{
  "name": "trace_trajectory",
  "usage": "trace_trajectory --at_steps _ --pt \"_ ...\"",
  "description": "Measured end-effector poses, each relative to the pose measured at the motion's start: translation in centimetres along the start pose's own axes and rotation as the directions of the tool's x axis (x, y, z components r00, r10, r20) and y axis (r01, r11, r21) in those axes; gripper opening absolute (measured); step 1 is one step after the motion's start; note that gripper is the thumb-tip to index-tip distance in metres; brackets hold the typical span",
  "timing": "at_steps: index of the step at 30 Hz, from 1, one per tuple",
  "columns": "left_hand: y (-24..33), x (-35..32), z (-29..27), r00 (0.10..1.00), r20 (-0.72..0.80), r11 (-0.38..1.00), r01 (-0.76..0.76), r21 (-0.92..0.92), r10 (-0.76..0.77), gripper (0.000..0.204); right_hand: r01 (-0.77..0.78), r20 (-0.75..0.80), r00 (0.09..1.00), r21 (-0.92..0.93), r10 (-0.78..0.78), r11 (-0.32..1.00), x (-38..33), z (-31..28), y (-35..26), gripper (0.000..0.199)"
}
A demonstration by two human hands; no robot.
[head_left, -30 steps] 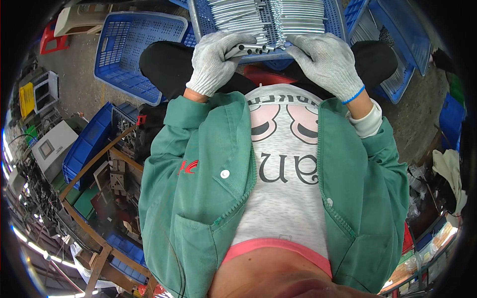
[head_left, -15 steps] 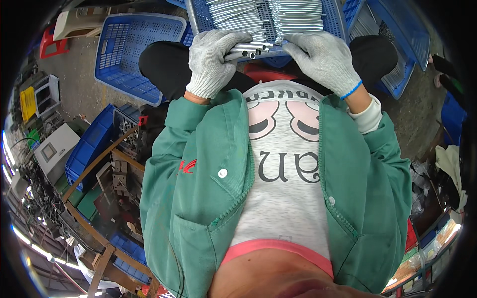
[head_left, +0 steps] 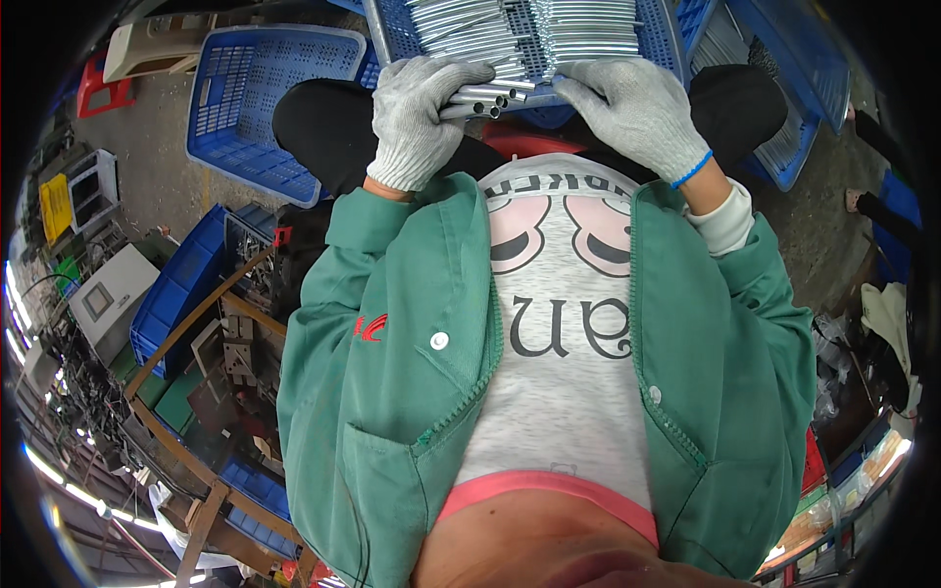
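Observation:
My left hand (head_left: 417, 118), in a grey-white knit glove, is closed around a small bundle of short metal tubes (head_left: 482, 105). Their hollow ends point right, toward my other hand. My right hand (head_left: 637, 110), in a matching glove with a blue cuff edge, has its thumb and fingers pinched together just right of the tube ends. Whatever it may grip at the fingertips is too small to make out. Directly beyond both hands stands a blue plastic crate (head_left: 667, 44), holding rows of silvery metal tubes (head_left: 593, 31).
A blue basket (head_left: 284, 44) stands at the left. On the right are more blue crates (head_left: 804, 54), one holding thin metal pieces. A red stool (head_left: 103, 83) sits far left. Nearer on that side are a wooden frame (head_left: 167, 431) and a blue bin (head_left: 181, 294).
The tubes in my left hand have shifted slightly and some ends sit further left. My right fingertips have moved a little to the left.

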State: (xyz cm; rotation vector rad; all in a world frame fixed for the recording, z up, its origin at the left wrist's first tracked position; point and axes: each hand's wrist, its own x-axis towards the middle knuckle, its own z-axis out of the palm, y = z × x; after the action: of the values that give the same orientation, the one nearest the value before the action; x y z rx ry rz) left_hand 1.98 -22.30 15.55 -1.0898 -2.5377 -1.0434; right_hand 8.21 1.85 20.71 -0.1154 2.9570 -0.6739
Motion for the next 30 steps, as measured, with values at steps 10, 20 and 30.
trace_trajectory --at_steps 10,20,30 --pt "-0.7 0.1 0.5 0.999 0.037 0.999 0.023 0.045 -0.025 0.034 -0.034 0.039 0.999 0.176 0.028 0.984 0.1 0.9 0.6 0.035" --pt "-6.6 0.0 8.4 0.778 0.396 0.858 0.345 0.382 -0.489 0.030 -0.125 -0.031 0.992 -0.025 0.124 0.992 0.3 2.9 2.5 0.043" --pt "-5.2 0.1 5.0 0.826 0.435 0.932 0.339 0.127 -0.360 0.028 -0.138 0.017 0.990 -0.038 0.139 0.990 -0.1 3.1 3.0 0.042"
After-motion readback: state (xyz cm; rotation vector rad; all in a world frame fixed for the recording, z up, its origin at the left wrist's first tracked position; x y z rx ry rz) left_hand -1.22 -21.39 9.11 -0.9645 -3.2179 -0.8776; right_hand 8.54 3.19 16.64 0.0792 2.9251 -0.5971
